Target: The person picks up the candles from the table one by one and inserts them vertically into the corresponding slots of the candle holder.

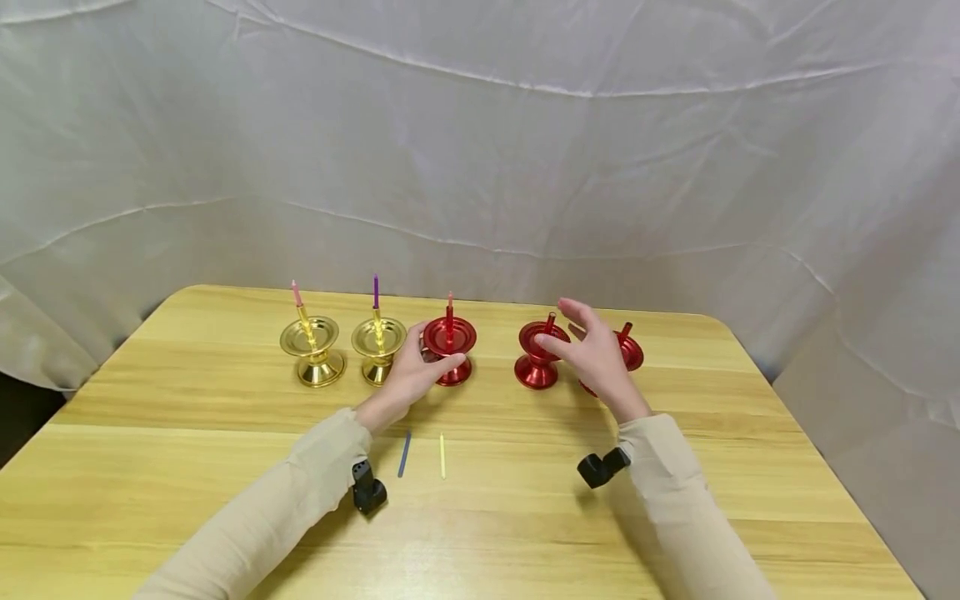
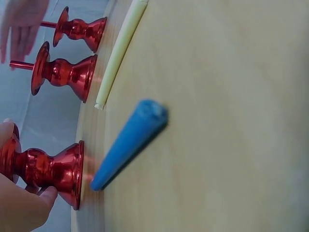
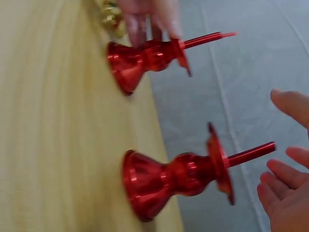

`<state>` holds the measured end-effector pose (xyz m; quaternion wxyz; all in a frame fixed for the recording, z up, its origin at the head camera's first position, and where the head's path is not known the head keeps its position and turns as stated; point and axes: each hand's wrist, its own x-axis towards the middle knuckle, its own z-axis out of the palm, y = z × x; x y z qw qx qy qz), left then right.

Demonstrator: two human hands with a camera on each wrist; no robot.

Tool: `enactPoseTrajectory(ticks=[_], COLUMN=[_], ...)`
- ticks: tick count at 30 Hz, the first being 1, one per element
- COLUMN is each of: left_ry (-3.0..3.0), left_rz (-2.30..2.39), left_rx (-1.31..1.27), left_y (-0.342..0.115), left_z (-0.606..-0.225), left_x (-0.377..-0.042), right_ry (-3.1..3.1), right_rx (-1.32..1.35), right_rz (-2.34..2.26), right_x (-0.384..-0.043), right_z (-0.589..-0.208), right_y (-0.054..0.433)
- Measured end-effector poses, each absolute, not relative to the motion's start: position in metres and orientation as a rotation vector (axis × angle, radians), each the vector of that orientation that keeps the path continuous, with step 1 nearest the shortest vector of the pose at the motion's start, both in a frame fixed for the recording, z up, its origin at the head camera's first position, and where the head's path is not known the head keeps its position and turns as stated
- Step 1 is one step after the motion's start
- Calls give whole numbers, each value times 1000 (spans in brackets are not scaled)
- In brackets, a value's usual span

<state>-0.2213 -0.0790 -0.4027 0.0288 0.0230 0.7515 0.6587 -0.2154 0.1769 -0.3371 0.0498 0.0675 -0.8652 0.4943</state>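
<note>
The left hand [image 1: 409, 373] clasped a shiny red metallic candleholder [image 1: 452, 340]; the right hand [image 1: 597, 357], fingers apart, hung beside a matching candleholder [image 1: 536, 367].

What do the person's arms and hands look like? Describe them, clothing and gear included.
The left sleeve and right sleeve are long, cream and lightly creased, with no visible markings. Each wrist carries a small black camera, the left camera and right camera looking alike. The left hand and right hand are bare, without gloves.
</note>
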Motion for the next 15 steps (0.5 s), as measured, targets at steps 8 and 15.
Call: enactPoseTrajectory(ticks=[8,15], left_ry=[2321,2313], left_rz=[2052,2056], left_rx=[59,49], left_y=[-78,-78], left_z=[-404,-403], left_x=[-222,-222], right_ry=[-2707,-2679], right_rx=[151,23], right_rz=[1310,1475], right_x=[-218,-221], right_z=[-365,-381], right_y=[172,172])
